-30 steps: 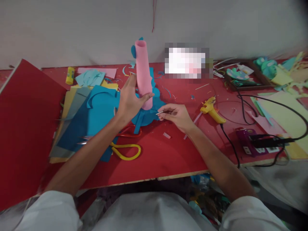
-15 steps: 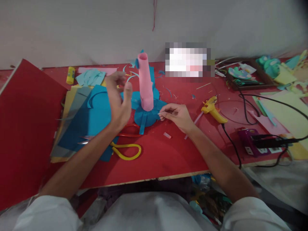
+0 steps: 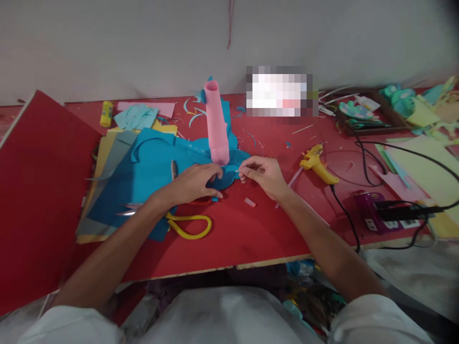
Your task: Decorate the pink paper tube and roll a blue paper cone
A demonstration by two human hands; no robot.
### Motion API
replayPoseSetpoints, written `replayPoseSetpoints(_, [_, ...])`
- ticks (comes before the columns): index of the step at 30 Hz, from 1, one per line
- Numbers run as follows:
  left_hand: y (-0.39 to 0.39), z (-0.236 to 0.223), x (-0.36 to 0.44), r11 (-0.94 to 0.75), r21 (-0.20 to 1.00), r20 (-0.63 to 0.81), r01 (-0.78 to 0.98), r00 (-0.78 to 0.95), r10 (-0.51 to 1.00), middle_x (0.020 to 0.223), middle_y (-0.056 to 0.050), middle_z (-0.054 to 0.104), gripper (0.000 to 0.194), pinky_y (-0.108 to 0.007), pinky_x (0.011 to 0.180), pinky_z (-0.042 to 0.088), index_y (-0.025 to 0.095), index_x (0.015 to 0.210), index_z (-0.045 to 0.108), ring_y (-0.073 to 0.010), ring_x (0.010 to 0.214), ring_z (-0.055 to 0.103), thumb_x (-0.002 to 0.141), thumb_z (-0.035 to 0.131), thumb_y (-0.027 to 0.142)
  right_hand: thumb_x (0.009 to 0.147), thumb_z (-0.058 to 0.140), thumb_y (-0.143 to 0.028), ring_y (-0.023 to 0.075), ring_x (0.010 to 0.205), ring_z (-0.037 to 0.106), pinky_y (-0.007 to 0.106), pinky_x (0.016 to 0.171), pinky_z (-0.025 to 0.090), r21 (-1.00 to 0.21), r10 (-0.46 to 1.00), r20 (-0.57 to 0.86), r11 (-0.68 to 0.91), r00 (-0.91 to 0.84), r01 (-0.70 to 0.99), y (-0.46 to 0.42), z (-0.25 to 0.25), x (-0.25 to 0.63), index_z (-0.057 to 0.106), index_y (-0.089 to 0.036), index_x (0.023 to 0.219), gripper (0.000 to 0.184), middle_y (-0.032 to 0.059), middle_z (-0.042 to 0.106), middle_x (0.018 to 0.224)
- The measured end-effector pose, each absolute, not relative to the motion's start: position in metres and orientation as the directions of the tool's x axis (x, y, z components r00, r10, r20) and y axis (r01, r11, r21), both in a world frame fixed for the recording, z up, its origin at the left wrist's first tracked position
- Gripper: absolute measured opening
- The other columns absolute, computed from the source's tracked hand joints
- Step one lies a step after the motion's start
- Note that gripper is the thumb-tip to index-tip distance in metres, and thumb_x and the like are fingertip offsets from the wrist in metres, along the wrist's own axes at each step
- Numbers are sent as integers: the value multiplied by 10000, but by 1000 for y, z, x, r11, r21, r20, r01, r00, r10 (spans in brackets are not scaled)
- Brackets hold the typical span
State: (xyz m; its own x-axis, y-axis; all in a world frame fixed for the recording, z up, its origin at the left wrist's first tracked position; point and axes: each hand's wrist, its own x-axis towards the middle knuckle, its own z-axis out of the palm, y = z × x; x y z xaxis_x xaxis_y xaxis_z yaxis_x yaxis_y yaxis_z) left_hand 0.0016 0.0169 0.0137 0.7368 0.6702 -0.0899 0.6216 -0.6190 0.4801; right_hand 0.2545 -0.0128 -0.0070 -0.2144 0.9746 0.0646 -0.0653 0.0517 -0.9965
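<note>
A pink paper tube (image 3: 217, 124) stands upright on a blue paper base (image 3: 233, 180) with rounded lobes. My left hand (image 3: 195, 182) reaches over the left side of this base, thumb and fingers apart, with nothing visible between them; it partly covers a narrow blue strip (image 3: 214, 198) and the scissors' red handle. At the base's right edge, my right hand (image 3: 263, 174) is closed in a pinch on a thin whitish sliver (image 3: 238, 170), too small to name. Scissors with a yellow handle (image 3: 190, 234) lie below my left wrist, their blades partly hidden by the forearm.
A yellow glue gun (image 3: 317, 165) with a black cord lies right of my right hand, near a purple box (image 3: 369, 222). Blue paper sheets (image 3: 143, 179) are stacked left. Behind are a glue stick (image 3: 106, 113), a blurred screen (image 3: 276, 93) and a dark tray (image 3: 387, 128).
My left hand has come down and to the right, from raised beside the pink tube to the front left of the blue base. My right hand stays nearly still, holding the sliver.
</note>
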Motion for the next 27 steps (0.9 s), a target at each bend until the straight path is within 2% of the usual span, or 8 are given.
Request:
replayPoseSetpoints(5, [5, 5, 22, -582, 378, -10, 720, 632, 775, 1059, -82, 723, 459, -348, 790, 423, 198, 1069, 585, -280, 981, 673, 842, 846, 500, 805, 872, -528, 135, 655, 637, 309, 659, 595, -992, 975, 121, 114, -189, -50, -15, -3, 252, 724, -213, 829, 348, 4, 702, 751])
replayPoseSetpoints(10, [11, 9, 9, -493, 620, 85, 611, 572, 816, 976, -28, 692, 257, -302, 730, 460, 205, 1044, 584, -180, 824, 627, 942, 723, 395, 838, 849, -527, 143, 670, 639, 317, 654, 589, -977, 973, 211, 209, -94, -29, -14, 7, 253, 714, -237, 840, 320, 0, 687, 762])
replayPoseSetpoints(13, [22, 15, -10, -506, 643, 144, 574, 558, 817, 991, -18, 679, 156, -288, 744, 480, 202, 1018, 609, -148, 795, 598, 933, 698, 299, 887, 819, -495, 146, 695, 646, 310, 652, 580, -960, 959, 281, 281, -25, 1, -11, 18, 253, 719, -248, 869, 267, 6, 688, 789])
replayPoseSetpoints(15, [27, 16, -16, -463, 633, 223, 620, 427, 876, 1019, -26, 676, 205, -289, 734, 488, 200, 1049, 610, -135, 758, 572, 918, 724, 308, 907, 799, -502, 146, 696, 641, 307, 645, 576, -951, 951, 310, 309, 14, 28, -7, 25, 251, 711, -253, 879, 265, 7, 683, 794])
replayPoseSetpoints(17, [32, 15, -14, -441, 643, 304, 626, 320, 897, 1176, -61, 676, 374, -287, 726, 506, 210, 1196, 596, -133, 779, 574, 898, 764, 359, 909, 788, -527, 139, 675, 625, 298, 626, 566, -946, 944, 324, 322, 67, 40, -1, 29, 248, 692, -255, 880, 290, 1, 665, 779])
replayPoseSetpoints(20, [39, 13, -1, -510, 643, 361, 571, 361, 860, 1459, -117, 598, 718, -300, 767, 539, 259, 1487, 469, -163, 902, 609, 874, 801, 428, 917, 773, -542, 127, 649, 607, 285, 602, 544, -943, 934, 332, 332, 132, 19, 6, 24, 242, 666, -257, 891, 306, -10, 644, 770])
replayPoseSetpoints(22, [44, 13, 8, -540, 620, 384, 570, 380, 842, 1440, -118, 630, 762, -342, 848, 549, 261, 1539, 445, -209, 1002, 616, 885, 797, 432, 921, 769, -540, 120, 639, 602, 281, 599, 540, -939, 931, 340, 344, 134, -6, 7, 17, 240, 659, -257, 886, 305, -15, 642, 775])
replayPoseSetpoints(27, [55, 10, 24, -563, 610, 453, 558, 337, 825, 1317, -109, 697, 709, -397, 967, 533, 223, 1489, 519, -268, 1133, 622, 893, 791, 493, 917, 785, -517, 117, 652, 617, 268, 608, 554, -939, 938, 341, 343, 55, -15, 2, -1, 243, 685, -251, 889, 285, -20, 653, 776])
